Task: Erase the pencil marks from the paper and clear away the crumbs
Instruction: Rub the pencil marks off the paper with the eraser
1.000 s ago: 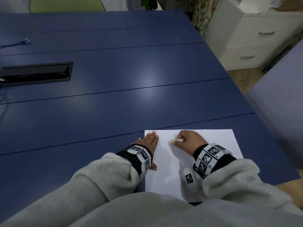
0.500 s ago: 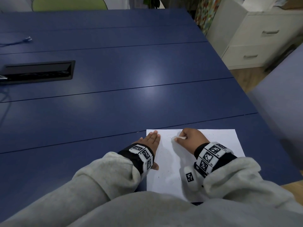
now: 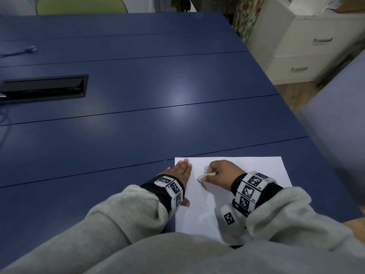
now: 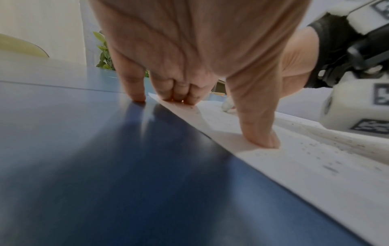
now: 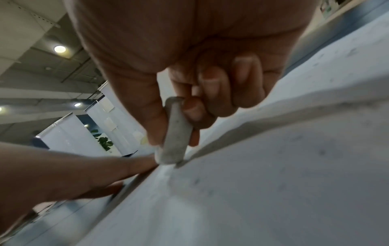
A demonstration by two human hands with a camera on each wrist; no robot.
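Head view: the paper (image 3: pixel 246 171) lies flat on the blue desk (image 3: pixel 138 119), at its near edge; all places below are told from this sheet.
Left grip: the left hand (image 3: pixel 180 171) is spread open, straight fingers pressing down across the sheet's left edge. In the left wrist view, most fingertips (image 4: pixel 181 98) and the thumb bear on the sheet while one finger rests on the desk just beside it.
Right grip: the right hand (image 3: pixel 223 172) is clenched round a white eraser (image 3: pixel 205 176), pinched between thumb and curled fingers, over the sheet's upper middle.
Eraser contact: in the right wrist view the eraser's lower end (image 5: pixel 168 158) appears to touch the sheet.
Crumbs: dark specks (image 3: pixel 197 212) are scattered over the sheet, thickest toward its near left part.
Pencil marks: too faint to make out under the eraser; I cannot tell how much is left.
Step in hand: rubbing, judged from the grasp and the contact; the crumbs are not yet cleared.
Next move: likely short strokes with steady downward pressure while the left hand pins the sheet, then a sweep pushing the crumbs off the sheet.
Risk: too hard a stroke toward the free right edge could buckle or crease the sheet.
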